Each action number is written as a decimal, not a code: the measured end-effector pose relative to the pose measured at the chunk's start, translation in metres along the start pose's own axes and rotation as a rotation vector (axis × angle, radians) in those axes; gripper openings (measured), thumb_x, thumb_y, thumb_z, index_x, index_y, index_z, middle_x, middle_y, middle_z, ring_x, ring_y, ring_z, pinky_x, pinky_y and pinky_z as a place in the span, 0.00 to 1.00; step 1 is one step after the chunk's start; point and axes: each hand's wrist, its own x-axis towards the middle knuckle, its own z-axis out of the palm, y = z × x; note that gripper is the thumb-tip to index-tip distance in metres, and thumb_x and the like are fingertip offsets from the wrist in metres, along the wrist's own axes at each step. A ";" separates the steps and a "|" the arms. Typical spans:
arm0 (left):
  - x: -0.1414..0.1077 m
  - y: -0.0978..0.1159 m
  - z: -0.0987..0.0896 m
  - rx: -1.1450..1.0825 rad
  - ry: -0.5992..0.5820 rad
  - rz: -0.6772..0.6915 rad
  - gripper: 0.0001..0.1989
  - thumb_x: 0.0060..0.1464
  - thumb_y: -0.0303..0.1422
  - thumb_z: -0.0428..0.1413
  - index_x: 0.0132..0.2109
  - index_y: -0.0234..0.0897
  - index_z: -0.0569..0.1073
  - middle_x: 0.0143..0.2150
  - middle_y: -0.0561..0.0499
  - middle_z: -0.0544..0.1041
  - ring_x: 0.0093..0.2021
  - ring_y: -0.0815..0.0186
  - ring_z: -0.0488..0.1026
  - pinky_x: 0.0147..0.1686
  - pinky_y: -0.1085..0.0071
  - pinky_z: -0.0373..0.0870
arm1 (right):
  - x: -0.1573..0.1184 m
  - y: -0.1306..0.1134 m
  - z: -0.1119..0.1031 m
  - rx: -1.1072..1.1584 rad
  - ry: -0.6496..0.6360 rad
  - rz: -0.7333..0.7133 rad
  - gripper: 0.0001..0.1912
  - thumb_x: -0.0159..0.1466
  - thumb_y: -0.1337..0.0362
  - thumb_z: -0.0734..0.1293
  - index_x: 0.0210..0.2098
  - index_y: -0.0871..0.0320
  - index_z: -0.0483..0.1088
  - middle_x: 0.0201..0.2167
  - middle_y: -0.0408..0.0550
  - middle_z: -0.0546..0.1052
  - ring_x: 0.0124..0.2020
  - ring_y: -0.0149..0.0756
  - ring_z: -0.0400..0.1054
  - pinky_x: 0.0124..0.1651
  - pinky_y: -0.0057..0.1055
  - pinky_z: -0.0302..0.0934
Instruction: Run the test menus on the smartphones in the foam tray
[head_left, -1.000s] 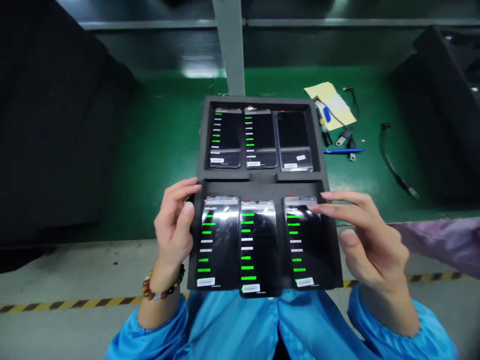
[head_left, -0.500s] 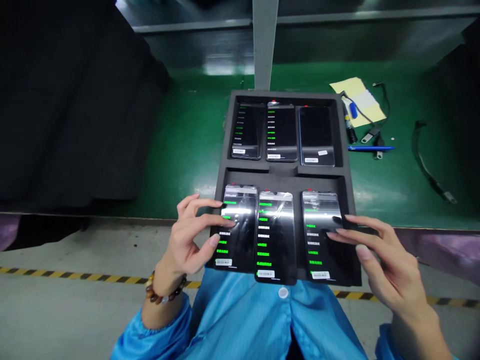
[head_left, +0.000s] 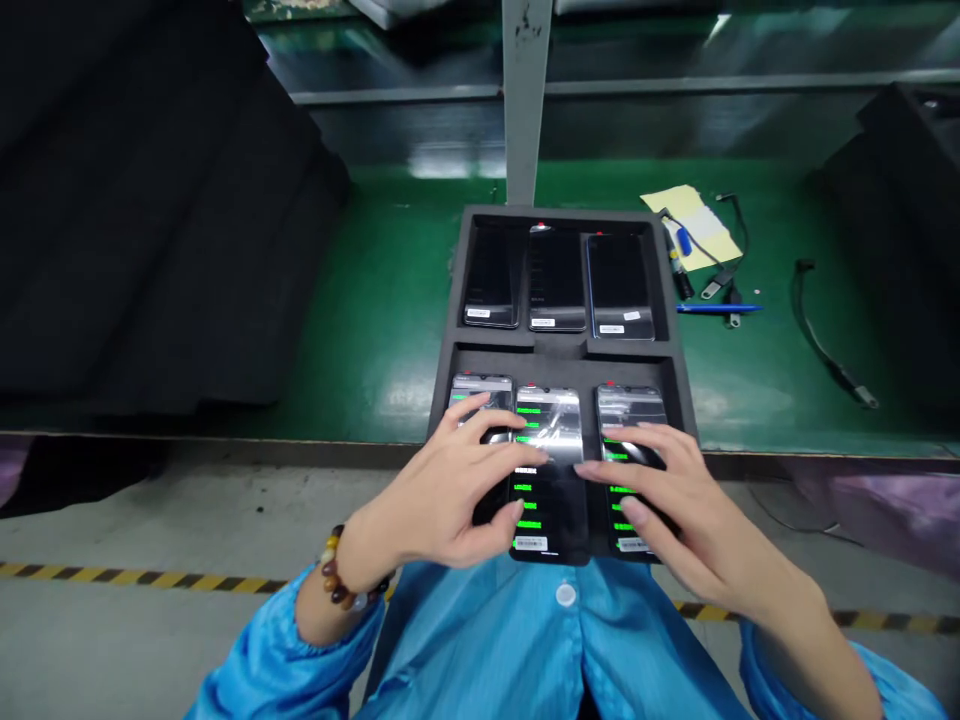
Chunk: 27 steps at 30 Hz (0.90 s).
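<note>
A black foam tray holds two rows of smartphones. Over the front row, my left hand spans the left smartphone and reaches to the middle smartphone, fingers apart, fingertips at its screen. My right hand hovers over the right smartphone, its fingers spread and the index fingertip near the middle phone's right edge. Neither hand grips anything. Green and white text lines show on the front screens. Behind, the left, middle and right back-row smartphones have dark screens and white labels.
The tray lies on a green bench, overhanging its front edge. At right are a blue pen, a black marker, yellow paper and short cables. Black stacks stand left; a grey post rises behind.
My left hand has moved right, from the left front phone to the middle one. My right hand has moved left over the right phone. The back-row screens have dimmed.
</note>
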 end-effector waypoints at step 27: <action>0.122 -0.147 -0.058 0.317 0.202 -0.236 0.21 0.67 0.30 0.48 0.62 0.42 0.73 0.63 0.49 0.80 0.68 0.55 0.69 0.81 0.44 0.40 | 0.180 0.129 -0.016 -0.172 0.124 0.134 0.23 0.78 0.56 0.55 0.66 0.51 0.71 0.63 0.56 0.78 0.72 0.57 0.61 0.71 0.65 0.53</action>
